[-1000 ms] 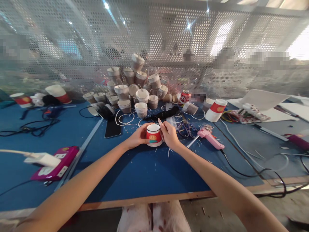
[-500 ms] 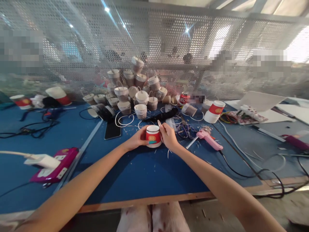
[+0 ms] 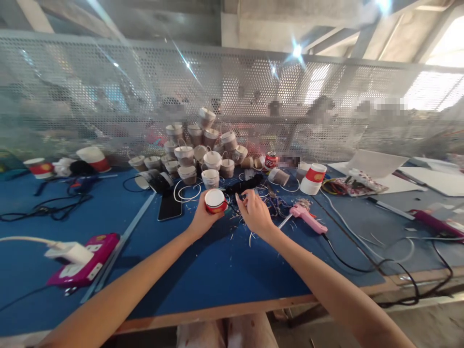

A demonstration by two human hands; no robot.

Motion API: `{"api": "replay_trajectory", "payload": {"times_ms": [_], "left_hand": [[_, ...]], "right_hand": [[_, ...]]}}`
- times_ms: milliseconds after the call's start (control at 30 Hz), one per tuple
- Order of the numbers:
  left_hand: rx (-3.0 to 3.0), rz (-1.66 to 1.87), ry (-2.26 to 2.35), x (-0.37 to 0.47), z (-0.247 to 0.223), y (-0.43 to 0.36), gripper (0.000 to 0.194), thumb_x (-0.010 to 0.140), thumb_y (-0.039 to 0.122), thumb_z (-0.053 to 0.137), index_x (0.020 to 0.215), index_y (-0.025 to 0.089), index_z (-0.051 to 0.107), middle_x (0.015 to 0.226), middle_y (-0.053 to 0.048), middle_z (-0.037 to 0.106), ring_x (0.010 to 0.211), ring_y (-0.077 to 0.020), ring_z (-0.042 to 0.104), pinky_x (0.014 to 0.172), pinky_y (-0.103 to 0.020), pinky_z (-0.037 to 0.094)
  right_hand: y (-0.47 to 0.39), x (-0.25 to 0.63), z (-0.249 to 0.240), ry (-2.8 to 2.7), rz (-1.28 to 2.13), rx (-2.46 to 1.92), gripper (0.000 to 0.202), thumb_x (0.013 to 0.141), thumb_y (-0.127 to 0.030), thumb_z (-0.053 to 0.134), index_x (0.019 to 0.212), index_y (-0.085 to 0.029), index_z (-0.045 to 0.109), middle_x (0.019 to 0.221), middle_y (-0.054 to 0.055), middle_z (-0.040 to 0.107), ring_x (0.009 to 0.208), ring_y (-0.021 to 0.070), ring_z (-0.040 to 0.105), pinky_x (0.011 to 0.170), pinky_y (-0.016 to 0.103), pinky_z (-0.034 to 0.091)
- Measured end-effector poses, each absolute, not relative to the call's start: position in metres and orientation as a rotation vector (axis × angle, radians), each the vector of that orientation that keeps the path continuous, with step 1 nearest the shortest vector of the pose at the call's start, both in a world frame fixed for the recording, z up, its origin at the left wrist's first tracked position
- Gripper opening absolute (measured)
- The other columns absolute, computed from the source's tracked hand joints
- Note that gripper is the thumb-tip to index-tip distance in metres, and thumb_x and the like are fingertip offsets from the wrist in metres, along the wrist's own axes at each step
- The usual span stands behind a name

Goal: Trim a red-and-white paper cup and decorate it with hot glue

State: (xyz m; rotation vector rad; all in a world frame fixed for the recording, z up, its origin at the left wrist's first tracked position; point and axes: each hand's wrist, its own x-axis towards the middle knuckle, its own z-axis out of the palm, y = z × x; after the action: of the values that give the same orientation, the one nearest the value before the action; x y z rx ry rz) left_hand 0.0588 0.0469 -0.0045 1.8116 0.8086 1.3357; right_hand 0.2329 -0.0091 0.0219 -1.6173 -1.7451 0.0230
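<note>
My left hand (image 3: 203,220) is closed around a red-and-white paper cup (image 3: 214,199). The cup is tipped so its round white top faces me, and a thin dark line runs just below the rim. Fingers cover much of its red side. To the right of the cup, and apart from it, my right hand (image 3: 253,211) hovers over the table with its thumb and bent fingers slightly apart. I see nothing held in it. A pink glue gun (image 3: 308,218) lies right of that hand, its metal rod pointing toward my wrist. White string scraps are scattered beneath both hands.
Behind the hands stands a pile of small grey-and-white bucket-like cups (image 3: 212,159). A phone (image 3: 169,207) and a magenta power strip (image 3: 85,261) lie left. Stacked red-and-white cups (image 3: 313,179), a drink can (image 3: 270,160) and a cable (image 3: 348,263) are right. A perforated metal screen (image 3: 145,96) rises behind.
My right hand has come away from the cup. My left hand has shifted the cup left and tilted its top toward me. The view has tipped upward a little.
</note>
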Motion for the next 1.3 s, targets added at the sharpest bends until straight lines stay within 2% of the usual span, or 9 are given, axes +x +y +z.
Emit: {"api": "replay_trajectory", "payload": {"times_ms": [100,233,400,700,833,933,1033,1167,1300], "left_hand": [[1.895,1.585,0.813,0.052,-0.003,0.048,0.056,0.063,0.024,0.076,0.111,0.025,0.047,0.122,-0.008,0.046,0.121,-0.0273,0.041,0.108,-0.046,0.025],[1.871,1.662,0.792,0.05,-0.006,0.049,0.056,0.062,0.025,0.078,0.11,0.024,0.05,0.122,-0.009,0.048,0.121,-0.0287,0.043,0.107,-0.047,0.026],[1.596,1.418,0.636,0.063,-0.007,0.054,0.067,0.059,0.024,0.078,0.116,0.023,0.043,0.121,-0.008,0.052,0.115,-0.0251,0.05,0.102,-0.043,0.037],[1.319,1.159,0.58,0.066,-0.019,0.069,0.069,0.052,0.019,0.079,0.114,0.02,0.048,0.108,-0.006,0.063,0.1,-0.0241,0.059,0.094,-0.046,0.043],[1.288,1.143,0.606,0.066,-0.019,0.067,0.067,0.049,0.019,0.082,0.108,0.019,0.05,0.101,-0.005,0.064,0.094,-0.0219,0.061,0.093,-0.044,0.043],[1.306,1.141,0.621,0.068,-0.016,0.066,0.066,0.047,0.019,0.083,0.105,0.017,0.051,0.098,-0.005,0.064,0.091,-0.021,0.06,0.092,-0.045,0.042],[1.316,1.148,0.63,0.068,-0.014,0.064,0.067,0.046,0.018,0.084,0.105,0.017,0.052,0.098,-0.005,0.064,0.091,-0.021,0.06,0.092,-0.045,0.042],[1.344,1.141,0.661,0.069,-0.012,0.062,0.066,0.045,0.018,0.084,0.103,0.016,0.053,0.101,-0.006,0.064,0.094,-0.0214,0.059,0.092,-0.044,0.041],[1.337,1.091,0.656,0.069,-0.01,0.06,0.067,0.046,0.019,0.084,0.105,0.018,0.053,0.104,-0.006,0.063,0.097,-0.0227,0.058,0.09,-0.044,0.043]], "right_hand": [[-0.027,0.248,0.035,-1.755,-0.304,-1.845,0.035,0.079,-0.02,0.047,0.113,-0.01,0.047,0.116,0.02,0.052,0.104,0.0283,0.048,0.082,0.039,0.042],[-0.054,0.288,0.033,-1.517,-0.382,-2.386,0.04,0.072,-0.008,0.049,0.111,-0.002,0.048,0.107,0.027,0.051,0.103,0.0362,0.047,0.076,0.047,0.043],[-0.064,0.338,0.022,-1.348,-0.098,-2.743,0.05,0.072,-0.015,0.058,0.119,-0.002,0.045,0.113,0.028,0.05,0.109,0.039,0.048,0.077,0.048,0.042],[-0.05,0.345,0.019,-1.235,-0.243,-2.57,0.049,0.079,-0.033,0.054,0.109,0.006,0.05,0.104,0.031,0.054,0.1,0.0369,0.053,0.075,0.041,0.044],[-0.043,0.348,0.027,-1.345,-0.362,-2.188,0.029,0.08,-0.028,0.045,0.09,-0.004,0.056,0.089,0.022,0.058,0.089,0.0308,0.054,0.075,0.04,0.043],[-0.029,0.339,0.032,-1.382,-0.071,-1.767,0.021,0.079,-0.033,0.043,0.072,-0.017,0.054,0.07,0.008,0.057,0.072,0.0224,0.054,0.065,0.033,0.045],[-0.014,0.316,0.03,-1.239,0.494,-1.442,0.032,0.074,-0.049,0.05,0.062,-0.019,0.051,0.046,-0.002,0.044,0.046,0.015,0.046,0.045,0.027,0.038],[-0.011,0.285,0.019,-1.063,0.944,-1.089,0.032,0.063,-0.05,0.057,0.066,-0.018,0.055,0.049,0.0,0.056,0.041,0.0151,0.052,0.04,0.028,0.043],[-0.023,0.277,0.003,-1.078,1.132,-0.981,0.033,0.066,-0.051,0.056,0.066,-0.018,0.058,0.046,0.0,0.056,0.032,0.0126,0.047,0.031,0.026,0.038]]}}
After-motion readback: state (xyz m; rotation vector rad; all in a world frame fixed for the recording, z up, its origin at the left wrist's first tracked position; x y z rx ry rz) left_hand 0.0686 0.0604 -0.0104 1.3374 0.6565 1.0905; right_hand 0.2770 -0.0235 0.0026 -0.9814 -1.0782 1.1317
